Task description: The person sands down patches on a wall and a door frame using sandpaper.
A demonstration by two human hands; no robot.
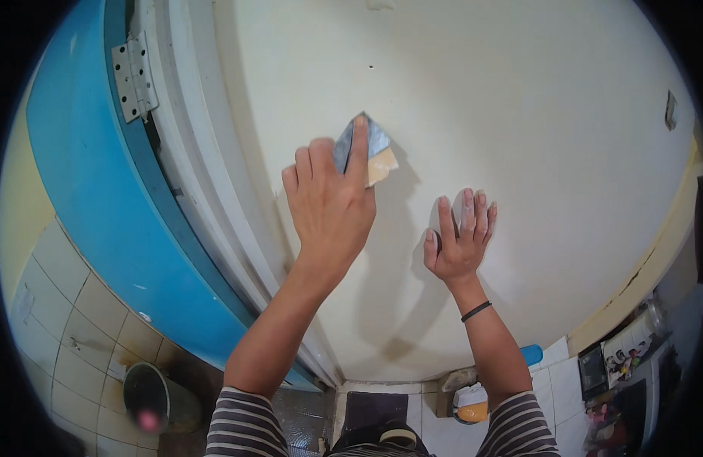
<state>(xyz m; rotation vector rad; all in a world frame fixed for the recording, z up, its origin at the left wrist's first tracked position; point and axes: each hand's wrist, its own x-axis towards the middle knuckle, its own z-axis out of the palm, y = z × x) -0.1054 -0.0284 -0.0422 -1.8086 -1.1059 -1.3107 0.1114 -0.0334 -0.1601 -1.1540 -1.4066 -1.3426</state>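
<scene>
My left hand point(332, 198) grips a folded piece of sandpaper point(376, 139), dark grey with a pale tan part that has a ragged edge. The index finger lies stretched along the sandpaper, near its upper corner, against the off-white wall point(534, 129). The other fingers are curled, and the thumb is hidden behind the hand. Lower and to the right, my right hand point(459, 240) rests on the wall with its fingers spread and nothing in it. Whitish dust shows on its fingers. A dark band point(476, 311) circles the right wrist.
On the left are a blue door point(100, 190), a metal hinge point(134, 76) and a white door frame point(207, 152). A dark bucket point(165, 400) stands lower left. Below are a dark mat point(376, 411) and a container point(471, 404). Cluttered shelving point(629, 358) lines the lower right.
</scene>
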